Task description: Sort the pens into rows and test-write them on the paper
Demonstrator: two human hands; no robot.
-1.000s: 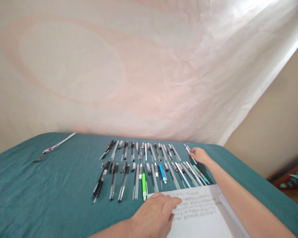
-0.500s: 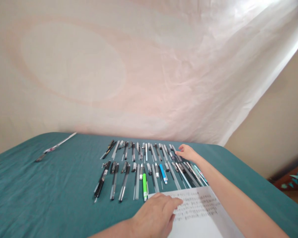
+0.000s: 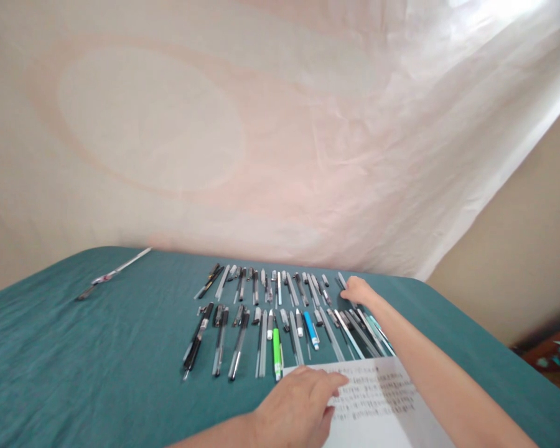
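My left hand (image 3: 303, 401) lies palm down on the left part of a white sheet of paper (image 3: 378, 429) with several rows of handwriting. Its index finger is stretched out over the writing and it holds nothing I can see. At the right end of the far row, my right hand (image 3: 358, 291) is closed on a clear-barrelled pen (image 3: 341, 280), whose far end sticks out past the fingers. A small pen cap (image 3: 325, 280) lies just left of that hand.
Two rows of pens lie on the green tablecloth (image 3: 121, 348), among them a green pen (image 3: 277, 353) and a blue pen (image 3: 311, 330). A long thin wrapped item (image 3: 114, 274) lies far left. A pale curtain (image 3: 280, 155) hangs behind the table.
My right hand has closed on the pen at the far row's right end and shifted it rightward, away from its cap. My left hand stays on the paper. The view has shifted slightly.
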